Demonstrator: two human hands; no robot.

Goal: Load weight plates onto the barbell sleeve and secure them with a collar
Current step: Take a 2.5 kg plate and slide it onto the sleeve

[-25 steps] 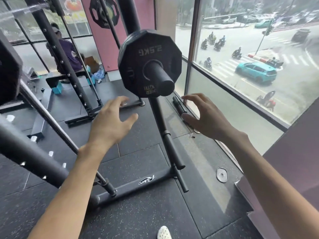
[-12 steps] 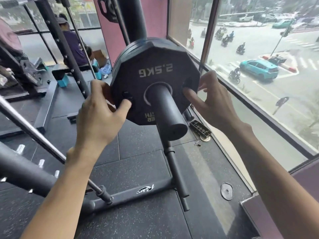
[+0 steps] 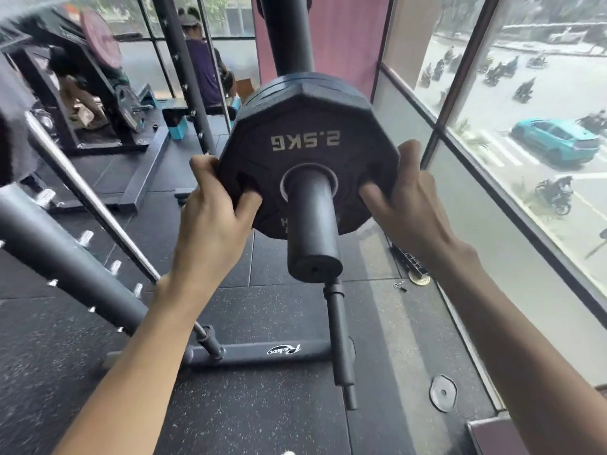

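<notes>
A black 2.5 kg weight plate (image 3: 305, 126) sits on the dark barbell sleeve (image 3: 312, 224), which points toward me. More plates stack behind it, only their rims showing. My left hand (image 3: 213, 218) grips the plate's left edge, thumb hooked into a grip hole. My right hand (image 3: 407, 205) grips the right edge, thumb on the face near the other hole. No collar shows on the sleeve.
A rack base bar (image 3: 262, 353) and a slanted post (image 3: 341, 343) lie below the sleeve. A grey rack beam (image 3: 65, 257) crosses at left. A large window (image 3: 525, 142) runs along the right. A seated person (image 3: 203, 70) is behind. A small metal disc (image 3: 443, 392) lies on the floor.
Both hands went from hovering open in front of the plate to gripping its left and right edges. The view has moved closer to the sleeve.
</notes>
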